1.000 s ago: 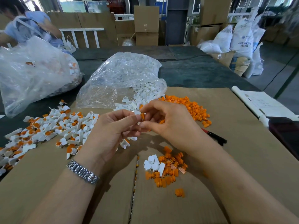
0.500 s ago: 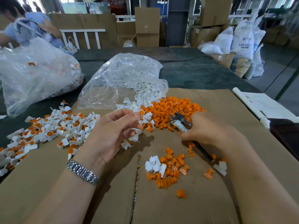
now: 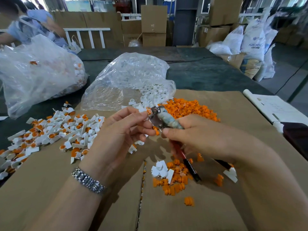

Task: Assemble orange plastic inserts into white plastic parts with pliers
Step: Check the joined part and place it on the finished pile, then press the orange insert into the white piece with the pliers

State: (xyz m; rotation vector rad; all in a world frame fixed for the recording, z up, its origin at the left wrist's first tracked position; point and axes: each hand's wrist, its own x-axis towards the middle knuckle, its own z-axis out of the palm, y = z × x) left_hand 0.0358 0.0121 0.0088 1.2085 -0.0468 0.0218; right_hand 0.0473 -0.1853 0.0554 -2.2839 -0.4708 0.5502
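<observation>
My left hand (image 3: 120, 130) pinches a white plastic part with an orange insert (image 3: 148, 112) between thumb and forefinger, above the cardboard. My right hand (image 3: 196, 132) grips the pliers (image 3: 164, 120), whose taped metal jaws sit against that part; the red and black handles (image 3: 190, 165) stick out below the hand. Loose orange inserts (image 3: 188, 108) are heaped just beyond the hands. A small mix of white parts and orange inserts (image 3: 170, 177) lies under the hands. Assembled white-and-orange pieces (image 3: 55, 130) spread at the left.
A clear bag of white parts (image 3: 133, 80) lies open behind the hands. A bigger clear bag (image 3: 38, 74) stands at the far left, with another person (image 3: 28, 29) behind it. Brown cardboard (image 3: 216, 205) covers the dark table. A white rolled sheet (image 3: 273, 109) lies at the right edge.
My right hand left the part, picked up the pliers from the cardboard at the right, and brought their jaws up to the part that my left hand still holds.
</observation>
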